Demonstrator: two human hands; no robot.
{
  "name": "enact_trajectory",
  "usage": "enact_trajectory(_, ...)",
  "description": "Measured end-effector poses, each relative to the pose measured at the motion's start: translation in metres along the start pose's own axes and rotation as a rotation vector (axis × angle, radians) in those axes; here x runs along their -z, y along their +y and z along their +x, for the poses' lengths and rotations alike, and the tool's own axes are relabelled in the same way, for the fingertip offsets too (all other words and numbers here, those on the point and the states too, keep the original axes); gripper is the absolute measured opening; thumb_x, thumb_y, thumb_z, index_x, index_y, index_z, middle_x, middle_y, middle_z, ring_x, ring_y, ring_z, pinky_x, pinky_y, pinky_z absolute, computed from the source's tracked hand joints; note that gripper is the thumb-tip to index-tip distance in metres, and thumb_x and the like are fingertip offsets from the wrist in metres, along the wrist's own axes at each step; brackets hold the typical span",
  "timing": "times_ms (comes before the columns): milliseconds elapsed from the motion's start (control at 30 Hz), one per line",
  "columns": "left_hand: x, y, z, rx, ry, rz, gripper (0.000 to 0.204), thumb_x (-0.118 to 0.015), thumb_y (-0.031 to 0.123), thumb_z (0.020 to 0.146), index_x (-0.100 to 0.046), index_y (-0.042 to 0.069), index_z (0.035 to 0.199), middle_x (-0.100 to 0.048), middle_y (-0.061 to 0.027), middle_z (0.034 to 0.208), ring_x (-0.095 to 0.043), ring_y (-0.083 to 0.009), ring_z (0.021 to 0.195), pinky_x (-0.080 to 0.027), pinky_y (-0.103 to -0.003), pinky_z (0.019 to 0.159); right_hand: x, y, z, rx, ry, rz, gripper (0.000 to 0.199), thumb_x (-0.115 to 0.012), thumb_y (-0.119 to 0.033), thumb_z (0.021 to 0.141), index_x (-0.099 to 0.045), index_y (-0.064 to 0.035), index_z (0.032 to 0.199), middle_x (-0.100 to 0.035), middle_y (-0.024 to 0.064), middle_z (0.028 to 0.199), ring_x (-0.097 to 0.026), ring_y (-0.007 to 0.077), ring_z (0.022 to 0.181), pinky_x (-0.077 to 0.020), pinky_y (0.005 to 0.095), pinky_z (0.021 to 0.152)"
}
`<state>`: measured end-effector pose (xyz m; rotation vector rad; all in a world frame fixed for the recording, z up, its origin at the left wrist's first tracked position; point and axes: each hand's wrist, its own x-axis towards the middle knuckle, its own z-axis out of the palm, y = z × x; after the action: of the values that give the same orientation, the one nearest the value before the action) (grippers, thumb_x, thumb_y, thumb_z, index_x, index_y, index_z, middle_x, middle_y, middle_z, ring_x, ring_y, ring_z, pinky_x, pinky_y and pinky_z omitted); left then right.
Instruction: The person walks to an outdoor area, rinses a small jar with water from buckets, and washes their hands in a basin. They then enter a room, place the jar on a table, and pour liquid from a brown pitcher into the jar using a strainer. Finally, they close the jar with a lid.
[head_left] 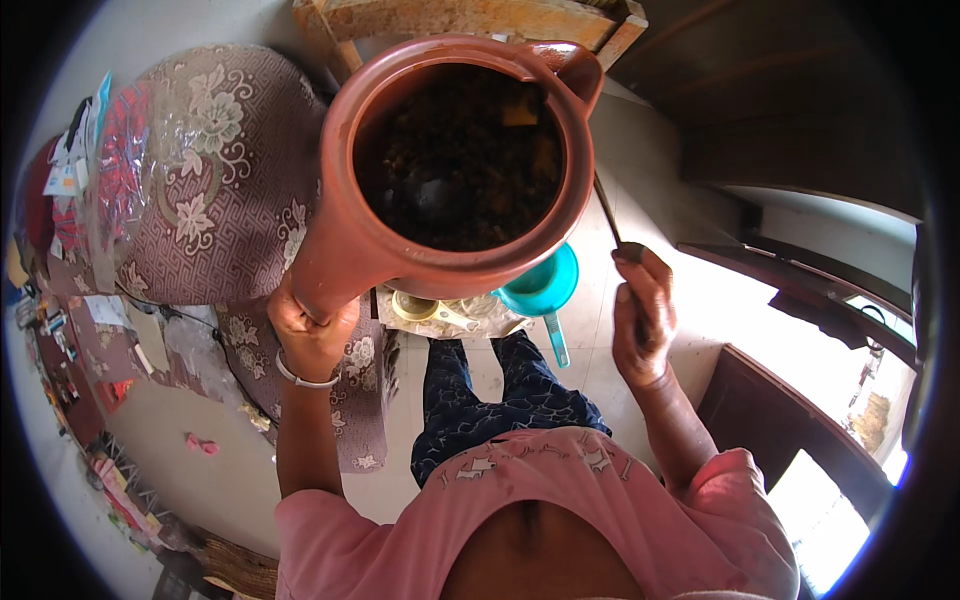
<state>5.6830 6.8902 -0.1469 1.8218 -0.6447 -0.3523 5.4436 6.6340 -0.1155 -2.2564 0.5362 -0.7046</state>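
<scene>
A reddish-brown clay pot (338, 165) is held up high in front of me, its open mouth facing me and its spout at the upper right. Dark, wet-looking bits lie inside, with a yellowish piece near the spout. My left hand (313, 328) is wrapped around the pot's thick side handle. Between the fingertips of my right hand (643, 312) is a thin dark rod (605, 208); its far end is hidden behind the pot, so its kind cannot be told. Below the pot are a teal long-handled plastic dipper or strainer (562, 285) and a cream handled vessel (412, 305), both partly covered.
On the left stands a patterned brown sofa (225, 180) with clear plastic and packages on it. A wooden chair or stool frame (450, 18) is behind the pot. Dark wooden furniture (800, 120) lines the right side. A pink scrap (201, 443) lies on the tiled floor.
</scene>
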Motion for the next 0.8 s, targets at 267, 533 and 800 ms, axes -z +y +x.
enact_trajectory(267, 0.009, -0.016, -0.003, -0.114, 0.098, 0.055, 0.011, -0.065, 0.006, 0.079, -0.058, -0.003, 0.080, -0.058, -0.0035, 0.078, -0.055, -0.0094, 0.070, -0.044, -0.025, 0.062, -0.062, 0.039, -0.020, 0.224, -0.211, -0.201, 0.049, -0.067, 0.005, 0.064, -0.060, -0.0074, 0.110, -0.053, 0.0215, 0.114, -0.060, 0.0393, 0.096, -0.0528, 0.0444, 0.078)
enact_trajectory(533, 0.010, -0.026, 0.003, -0.120, 0.142, 0.019, 0.012, -0.064, 0.006, 0.079, -0.059, -0.004, 0.085, -0.055, -0.0046, 0.080, -0.052, -0.0093, 0.071, -0.041, -0.025, 0.063, -0.111, 0.087, -0.028, -0.125, -0.570, -0.033, 0.055, -0.071, -0.023, 0.073, -0.053, -0.0017, 0.120, -0.047, 0.0244, 0.128, -0.044, 0.0424, 0.123, -0.0373, 0.0516, 0.102)
enact_trajectory(800, 0.004, -0.024, 0.002, -0.102, 0.133, -0.019, 0.017, -0.067, 0.001, 0.079, -0.060, -0.004, 0.094, -0.062, -0.0059, 0.095, -0.058, -0.0115, 0.085, -0.046, -0.026, 0.076, -0.113, 0.092, -0.029, -0.309, -0.668, 0.094, 0.059, -0.070, -0.036, 0.073, -0.054, -0.0065, 0.122, -0.047, 0.0210, 0.129, -0.035, 0.0411, 0.131, -0.0252, 0.0588, 0.108)
